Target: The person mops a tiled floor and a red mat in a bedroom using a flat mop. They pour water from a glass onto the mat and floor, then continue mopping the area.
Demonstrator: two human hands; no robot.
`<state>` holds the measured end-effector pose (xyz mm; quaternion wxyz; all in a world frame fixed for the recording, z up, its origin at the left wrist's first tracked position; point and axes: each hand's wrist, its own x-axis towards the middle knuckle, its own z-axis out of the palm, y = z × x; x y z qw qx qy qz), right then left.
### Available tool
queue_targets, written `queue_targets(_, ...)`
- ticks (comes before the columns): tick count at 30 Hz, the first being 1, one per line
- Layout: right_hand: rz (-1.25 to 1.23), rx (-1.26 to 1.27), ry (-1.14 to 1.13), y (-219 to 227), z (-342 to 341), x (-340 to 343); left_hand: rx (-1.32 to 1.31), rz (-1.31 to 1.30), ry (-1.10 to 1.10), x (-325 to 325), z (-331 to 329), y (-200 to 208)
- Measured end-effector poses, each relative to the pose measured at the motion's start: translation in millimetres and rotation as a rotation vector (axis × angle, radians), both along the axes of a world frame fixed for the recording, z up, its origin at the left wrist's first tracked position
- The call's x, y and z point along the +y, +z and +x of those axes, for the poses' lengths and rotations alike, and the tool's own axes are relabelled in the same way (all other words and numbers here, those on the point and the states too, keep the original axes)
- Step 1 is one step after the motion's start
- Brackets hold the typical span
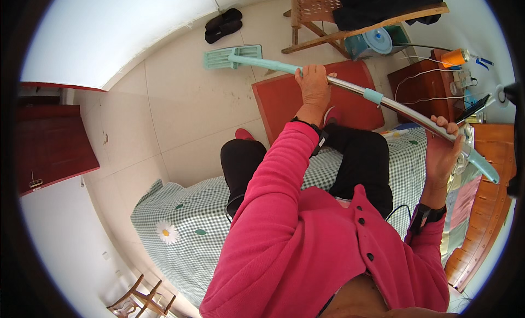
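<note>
I hold a mop (350, 86) with a silver pole and pale teal fittings slantwise in front of me. Its flat, slotted teal head (251, 50) points to the far left, over the tiled floor. My left hand (314, 87) is wrapped round the pole where the teal lower section meets the metal. Farther right, my right hand (443, 148) grips the upper pole, close to the teal end grip (483, 166). Both hands are closed. My legs hang over the edge of a bed with a green checked sheet (188, 208).
A red mat (355, 107) lies under my feet. Black shoes (223, 26) rest by the far wall. A wooden folding chair (322, 39) with dark clothing stands beyond, beside a blue bucket (378, 42). Cables and small items crowd a reddish cabinet (418, 80) at right, near the wooden headboard (484, 208).
</note>
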<state>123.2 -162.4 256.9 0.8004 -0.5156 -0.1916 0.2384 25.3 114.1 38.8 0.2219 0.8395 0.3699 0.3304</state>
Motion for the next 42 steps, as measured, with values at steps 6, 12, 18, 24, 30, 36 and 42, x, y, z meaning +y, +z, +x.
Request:
queue_targets(6, 0.312, 0.096, 0.230, 51.7, 21.2, 22.5, -0.100, 0.012, -0.123, -3.2, 11.1, 15.6)
queue_targets(12, 0.153, -0.050, 0.117, 84.6, 20.1, -5.9, -0.083, -0.146, -0.384, -9.8, 46.0, 19.5)
queue_targets(18, 0.200, -0.109, 0.088, 117.4, 16.3, -38.6, -0.081, -0.142, -0.478, -40.5, 80.3, 40.6)
queue_targets(24, 0.108, -0.187, 0.060, 141.7, 12.7, -60.4, 0.002, -0.233, -0.566, -70.2, 81.3, 57.8)
queue_targets(30, 0.020, -0.284, 0.025, 136.8, 1.6, -61.8, -0.011, -0.302, -0.617, -88.4, 86.8, 43.5)
queue_targets(36, 0.048, -0.343, 0.131, 120.6, 7.6, -32.6, -0.221, -0.211, -0.444, -77.1, 100.0, 15.0)
queue_targets(42, -0.131, -0.428, 0.141, 95.7, 5.9, 9.6, -0.160, -0.290, -0.446, -43.5, 89.7, -17.6)
